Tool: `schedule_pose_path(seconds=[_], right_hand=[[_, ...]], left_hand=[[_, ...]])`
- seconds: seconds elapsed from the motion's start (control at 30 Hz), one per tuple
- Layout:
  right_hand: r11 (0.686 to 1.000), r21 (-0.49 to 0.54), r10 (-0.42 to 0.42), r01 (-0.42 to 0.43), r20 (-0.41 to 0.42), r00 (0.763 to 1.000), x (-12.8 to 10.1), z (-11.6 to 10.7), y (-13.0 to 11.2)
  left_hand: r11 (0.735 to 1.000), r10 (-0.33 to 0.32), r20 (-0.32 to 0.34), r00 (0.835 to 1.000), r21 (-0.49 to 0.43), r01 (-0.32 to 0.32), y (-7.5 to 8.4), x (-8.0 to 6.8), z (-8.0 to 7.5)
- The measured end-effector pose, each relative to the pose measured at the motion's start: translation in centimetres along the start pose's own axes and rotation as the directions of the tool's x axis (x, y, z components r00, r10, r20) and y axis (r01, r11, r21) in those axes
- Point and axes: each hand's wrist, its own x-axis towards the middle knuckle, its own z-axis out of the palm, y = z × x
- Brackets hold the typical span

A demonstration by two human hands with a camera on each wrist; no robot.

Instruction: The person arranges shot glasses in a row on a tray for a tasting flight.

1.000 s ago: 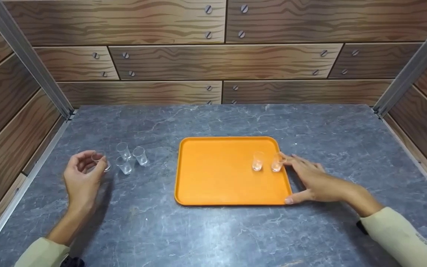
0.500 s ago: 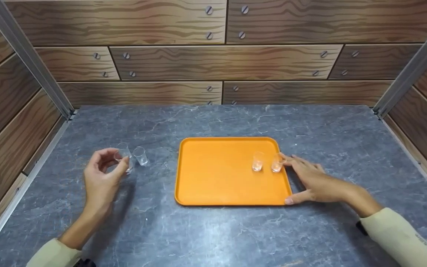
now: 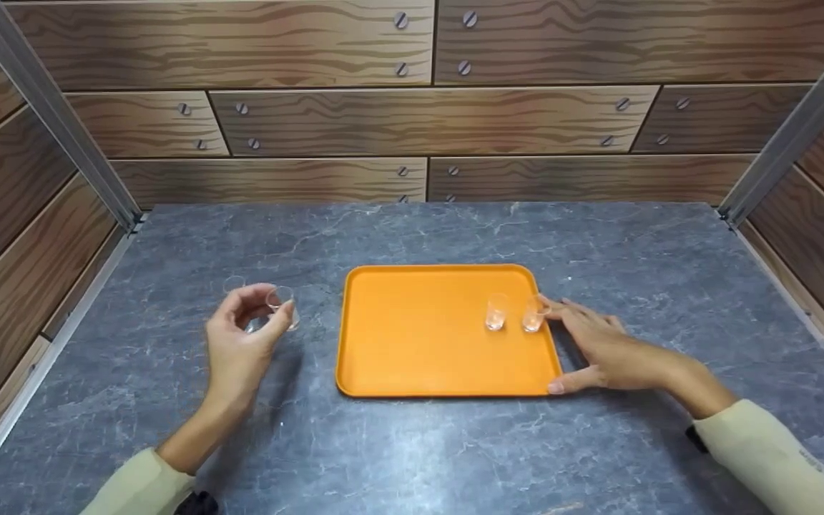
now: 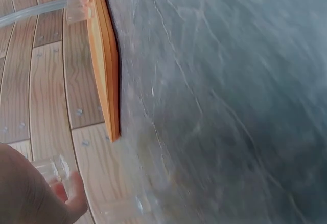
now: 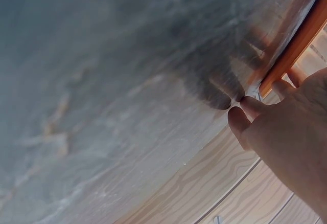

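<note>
Two shot glasses (image 3: 513,315) stand on orange tray (image 3: 419,336); right hand (image 3: 598,350), fingers flat, steadies tray rim. Left hand (image 3: 244,343) pinches a third glass (image 3: 280,299) above counter (image 3: 412,443); wrist cam shows its grip closer.

This looks like a staged recording booth rather than a lived-in room. A grey marble-patterned tabletop (image 3: 412,443) is boxed in on three sides by wood-grain panels (image 3: 426,118) fixed with visible screws (image 3: 401,19), and bare aluminium posts (image 3: 47,107) stand at its far corners.
</note>
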Motion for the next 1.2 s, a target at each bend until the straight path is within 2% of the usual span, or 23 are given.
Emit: schedule_pose_path(seconds=[0.27,0.47,0.67,0.77,0.97,1.2], right_hand=[[1.0,-0.021,0.002,-0.002,-0.002,1.0,0.1,0.0,0.0],[1.0,-0.03,-0.009,0.009,-0.005,1.0,0.0,0.0,0.1],[0.999,-0.031,-0.017,0.017,-0.008,1.0,-0.1,0.1,0.1],[1.0,-0.025,-0.015,0.015,-0.008,1.0,-0.1,0.1,0.1],[1.0,-0.02,-0.001,0.001,-0.005,1.0,0.0,0.1,0.1],[1.0,-0.029,-0.003,0.003,-0.008,1.0,0.0,0.1,0.1]], left_hand=[[1.0,0.0,0.037,0.999,-0.011,0.0,-0.4,-0.3,2.1],[0.998,0.001,0.112,0.994,-0.068,0.007,-0.9,-0.7,4.3],[0.994,-0.06,0.197,0.979,-0.077,0.076,-1.1,-1.1,6.6],[0.995,-0.081,0.218,0.973,-0.042,0.092,-0.9,-1.2,7.5],[0.992,-0.108,0.269,0.957,-0.028,0.12,-0.7,-1.2,9.3],[0.983,-0.178,0.311,0.933,0.017,0.182,-1.3,-1.6,11.1]])
